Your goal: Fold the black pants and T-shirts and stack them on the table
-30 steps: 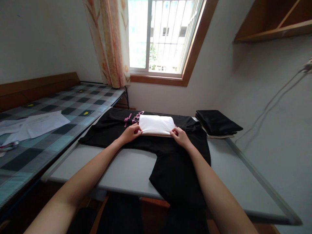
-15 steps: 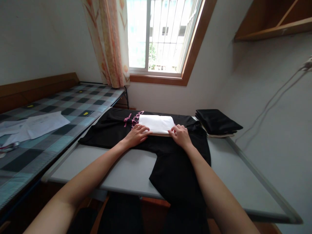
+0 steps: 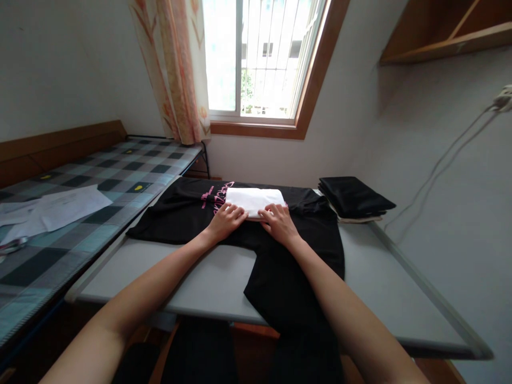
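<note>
A flat white piece (image 3: 253, 198), which looks like folded cloth, lies on a black garment (image 3: 168, 213). The garment is spread over the table, pink lettering printed on its far side; one part reaches left and another hangs over the front edge. My left hand (image 3: 226, 221) has its fingers curled on the white piece's near left corner. At the middle of the same near edge, my right hand (image 3: 277, 221) presses bent fingers and thumb against it. A narrow gap separates the two hands. The fingertips' undersides are hidden.
Folded black cloths (image 3: 354, 196) form a stack at the table's (image 3: 400, 304) back right. To the left is a bed with a checked cover (image 3: 160, 160), papers (image 3: 72, 205) lying on it. A window and curtain (image 3: 180, 69) are behind; a cord (image 3: 444, 149) hangs along the right wall.
My right hand has slid left along the near edge of the white piece, from its right corner to the middle. My left hand has barely moved. The view has shifted slightly.
</note>
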A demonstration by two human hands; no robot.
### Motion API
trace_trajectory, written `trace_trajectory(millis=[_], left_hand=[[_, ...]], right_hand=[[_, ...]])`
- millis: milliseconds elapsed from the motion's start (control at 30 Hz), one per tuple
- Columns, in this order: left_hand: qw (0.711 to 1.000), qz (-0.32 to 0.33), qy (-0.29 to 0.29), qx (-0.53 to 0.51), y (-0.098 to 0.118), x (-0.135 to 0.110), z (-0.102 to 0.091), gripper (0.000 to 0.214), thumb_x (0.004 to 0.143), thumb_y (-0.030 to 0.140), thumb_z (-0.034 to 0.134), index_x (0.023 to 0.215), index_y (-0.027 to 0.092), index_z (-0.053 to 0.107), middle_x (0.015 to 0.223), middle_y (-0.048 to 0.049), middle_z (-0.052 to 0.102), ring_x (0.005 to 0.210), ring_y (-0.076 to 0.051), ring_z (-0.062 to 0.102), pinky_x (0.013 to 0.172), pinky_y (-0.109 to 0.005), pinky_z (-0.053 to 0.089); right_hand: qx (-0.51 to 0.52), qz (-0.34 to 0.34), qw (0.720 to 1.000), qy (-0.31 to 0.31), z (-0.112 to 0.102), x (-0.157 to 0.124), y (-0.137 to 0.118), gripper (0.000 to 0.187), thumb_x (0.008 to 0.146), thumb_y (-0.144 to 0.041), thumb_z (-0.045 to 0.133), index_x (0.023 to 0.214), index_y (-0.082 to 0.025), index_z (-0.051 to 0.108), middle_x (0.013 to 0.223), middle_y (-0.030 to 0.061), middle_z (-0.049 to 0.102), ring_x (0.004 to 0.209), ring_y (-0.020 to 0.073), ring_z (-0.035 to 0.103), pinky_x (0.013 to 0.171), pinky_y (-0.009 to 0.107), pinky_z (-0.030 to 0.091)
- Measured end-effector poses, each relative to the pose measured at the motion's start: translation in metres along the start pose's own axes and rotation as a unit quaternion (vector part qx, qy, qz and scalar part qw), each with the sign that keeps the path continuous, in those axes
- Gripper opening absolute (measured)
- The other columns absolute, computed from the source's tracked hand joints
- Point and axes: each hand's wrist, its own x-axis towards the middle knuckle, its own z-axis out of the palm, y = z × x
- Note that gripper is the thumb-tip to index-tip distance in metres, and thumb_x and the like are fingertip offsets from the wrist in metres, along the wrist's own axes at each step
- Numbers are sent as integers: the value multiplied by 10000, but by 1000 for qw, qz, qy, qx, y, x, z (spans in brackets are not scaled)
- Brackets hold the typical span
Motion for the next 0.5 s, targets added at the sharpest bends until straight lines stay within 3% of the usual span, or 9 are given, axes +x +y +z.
trace_trajectory(millis=[167, 267, 367, 500], left_hand=[[999, -23, 44, -7, -4, 0, 0, 294, 965, 135, 451, 1174, 190, 650, 1092, -105, 670, 933, -233, 594, 890, -398, 410], [997, -45, 63, -12, -7, 0, -1, 311, 969, 131, 438, 1184, 213, 647, 1121, -100, 668, 957, -238, 593, 904, -415, 393], [997, -54, 51, -17, -7, -1, -2, 326, 970, 132, 428, 1214, 220, 626, 1113, -101, 662, 969, -247, 585, 890, -417, 387], [997, -72, 11, -12, 0, -1, -3, 343, 961, 158, 451, 1275, 226, 572, 1114, -103, 642, 976, -256, 572, 853, -402, 396]], right_hand=[[-27, 31, 999, 27, -1, 2, -5, 467, 799, -133, 611, 1244, -274, 605, 1200, 122, 573, 1076, 302, 454, 957, 453, 289], [-23, 47, 998, 45, -3, 1, -2, 416, 819, -121, 579, 1215, -242, 621, 1134, 122, 624, 1046, 293, 480, 947, 445, 282], [-7, 56, 996, 71, -6, -1, 2, 308, 887, -155, 517, 1156, -217, 653, 1088, 113, 669, 1025, 276, 511, 954, 442, 263], [4, 61, 994, 85, -9, -1, 2, 306, 949, -193, 450, 1153, -222, 675, 1056, 103, 691, 1008, 263, 531, 950, 441, 252]])
